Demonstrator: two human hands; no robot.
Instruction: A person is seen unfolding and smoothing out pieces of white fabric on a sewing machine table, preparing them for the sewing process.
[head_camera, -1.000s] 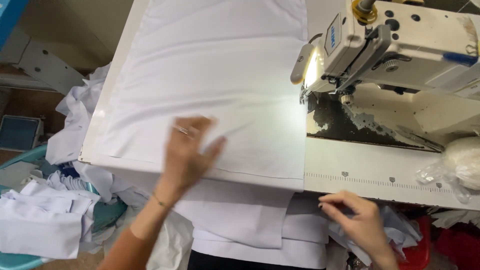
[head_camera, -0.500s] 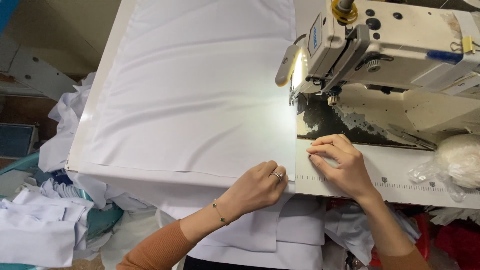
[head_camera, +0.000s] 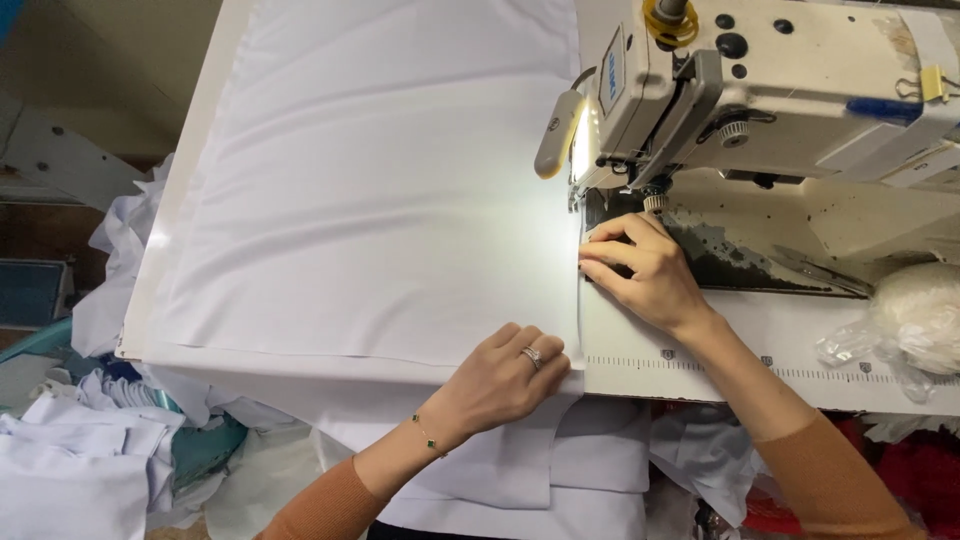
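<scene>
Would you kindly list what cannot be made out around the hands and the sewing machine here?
- Needle: head view, lost in lamp glare beside the right hand.
- Sewing machine: cut off by the top and right edges.
- Left hand fingers: tips curled onto the white fabric, grip unclear.

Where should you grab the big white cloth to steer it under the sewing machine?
Probably the right edge of the white cloth, coming from the near side. It lies flat on the table, so press fingers down, as the left hand and right hand do.

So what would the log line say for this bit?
left hand: flat on white fabric edge | right hand: pressing fabric by sewing machine needle | lamp on
</scene>
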